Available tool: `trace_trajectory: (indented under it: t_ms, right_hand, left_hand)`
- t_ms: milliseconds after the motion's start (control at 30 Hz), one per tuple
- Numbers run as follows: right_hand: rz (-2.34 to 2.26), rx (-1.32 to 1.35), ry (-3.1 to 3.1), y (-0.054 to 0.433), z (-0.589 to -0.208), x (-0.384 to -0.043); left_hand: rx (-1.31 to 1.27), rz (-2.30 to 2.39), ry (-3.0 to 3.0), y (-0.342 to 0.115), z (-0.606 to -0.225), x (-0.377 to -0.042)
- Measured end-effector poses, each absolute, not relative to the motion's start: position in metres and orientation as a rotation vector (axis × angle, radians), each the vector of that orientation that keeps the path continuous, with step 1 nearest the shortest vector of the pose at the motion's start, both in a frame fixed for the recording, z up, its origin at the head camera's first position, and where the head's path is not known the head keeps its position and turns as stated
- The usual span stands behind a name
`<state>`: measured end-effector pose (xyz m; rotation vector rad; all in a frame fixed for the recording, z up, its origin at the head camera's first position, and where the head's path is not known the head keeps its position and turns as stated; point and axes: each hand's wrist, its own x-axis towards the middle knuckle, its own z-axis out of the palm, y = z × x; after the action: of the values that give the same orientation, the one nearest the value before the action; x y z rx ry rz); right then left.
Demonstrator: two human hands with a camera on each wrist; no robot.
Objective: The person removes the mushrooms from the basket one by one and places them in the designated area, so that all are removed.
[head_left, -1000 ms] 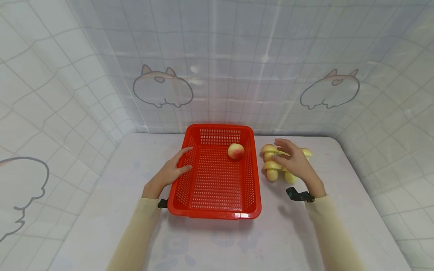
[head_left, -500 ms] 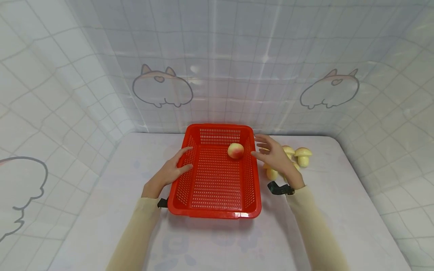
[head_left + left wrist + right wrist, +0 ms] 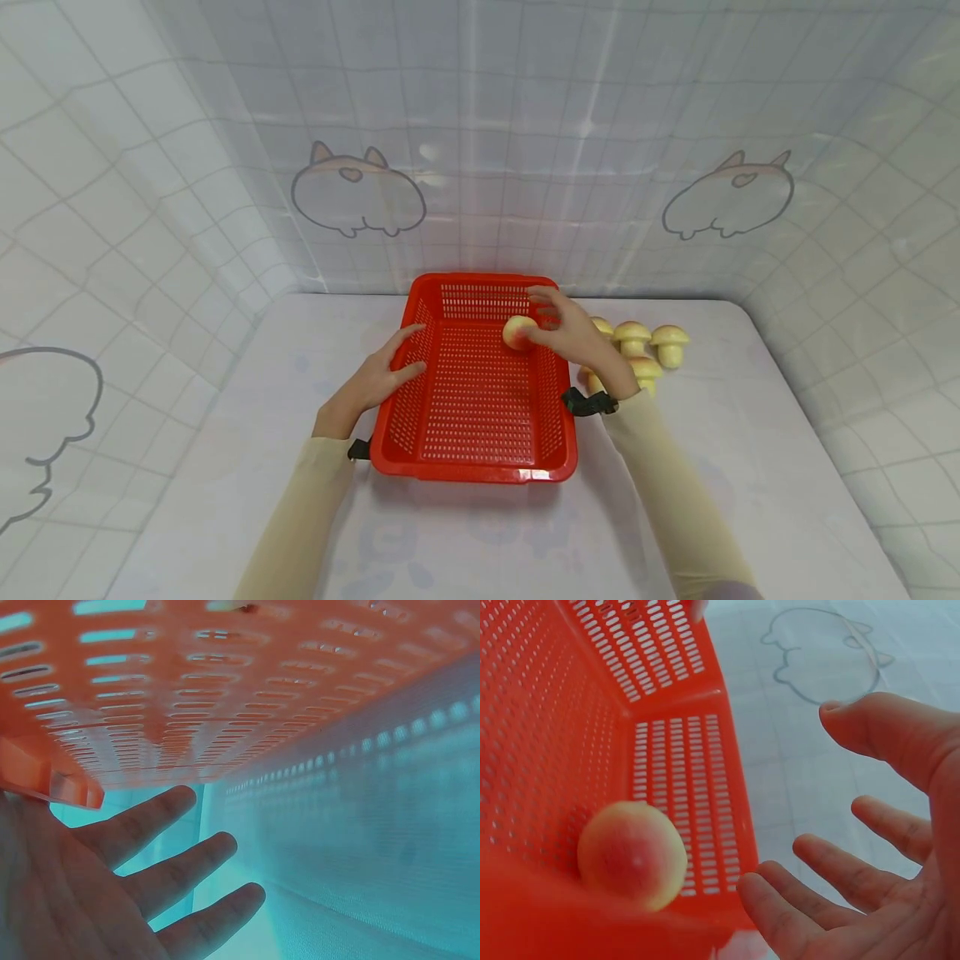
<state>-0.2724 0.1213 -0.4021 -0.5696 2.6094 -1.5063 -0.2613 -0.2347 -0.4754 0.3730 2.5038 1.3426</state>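
A red perforated plastic basket (image 3: 474, 473) rests on the table, holding a peach (image 3: 516, 332) near its back right corner. My left hand (image 3: 369, 383) lies at the left rim, thumb and forefinger reaching over it. In the left wrist view its other fingers (image 3: 180, 875) stretch out straight below the basket's slotted side. My right hand (image 3: 579, 335) hovers at the right rim with spread fingers, overlapping the peach's edge in the head view. From the right wrist view, nothing lies between those fingers, and the peach (image 3: 632, 855) sits apart from them inside the basket.
Several yellow mushrooms (image 3: 670, 346) with tan caps stand to the right of the basket, partly behind my right wrist. Tile-patterned sheeting (image 3: 540, 192) with animal drawings rises behind the table and on both sides. Black wrist mounts (image 3: 588, 402) sit under my wrists.
My right hand has moved left, from over the mushrooms to the basket's right rim beside the peach. More mushrooms are uncovered. The left hand, basket and peach stay put.
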Motion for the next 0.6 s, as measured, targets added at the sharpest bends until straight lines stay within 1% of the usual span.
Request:
trace_trajectory:
  t_ms: [333,600]
  right_hand:
    - [-1.409,-0.506,2.604,0.098,-0.409,-0.29]
    - [-1.267,-0.474,2.671,0.088,-0.413,-0.292]
  left_hand:
    - [0.367,1.347,2.508,-0.237,-0.477,-0.262]
    - [0.376,1.362,2.496,-0.233,-0.477,-0.262]
